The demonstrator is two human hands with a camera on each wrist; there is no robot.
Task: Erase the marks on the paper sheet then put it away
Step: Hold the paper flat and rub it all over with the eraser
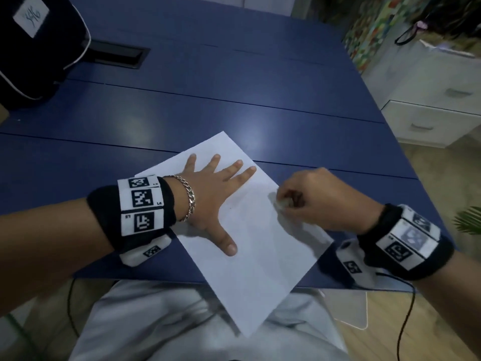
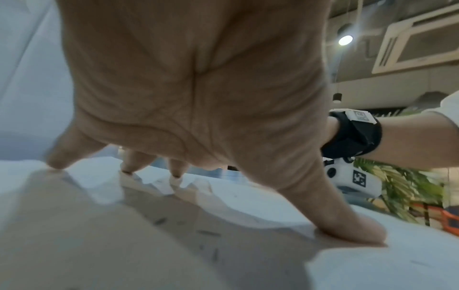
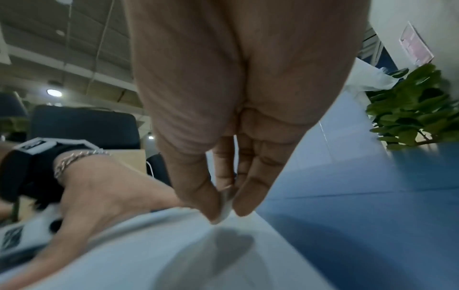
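Left hand [image 1: 208, 201] presses flat, fingers spread, on a paper sheet [image 1: 257, 256] on the blue desk [image 1: 208, 105]. Right hand [image 1: 325, 199] pinches a small eraser [image 1: 282, 203] against it.

The light is dim and cool, from overhead. Soft pale glare patches lie on the blue table [image 1: 234, 105] beyond the paper [image 1: 260, 243], which is the brightest thing in the head view. The right hand [image 1: 320, 201] is smeared by motion blur and casts a faint grey shadow on the paper beneath it; the left hand [image 1: 213, 199] is sharper. Straight table seams bow toward the head view's edges. In the left wrist view a round ceiling lamp [image 2: 345, 40] flares, and the palm throws a wide brownish shadow over the paper. The right wrist view is soft throughout, with a blurred oval shadow on the paper below the fingertips.
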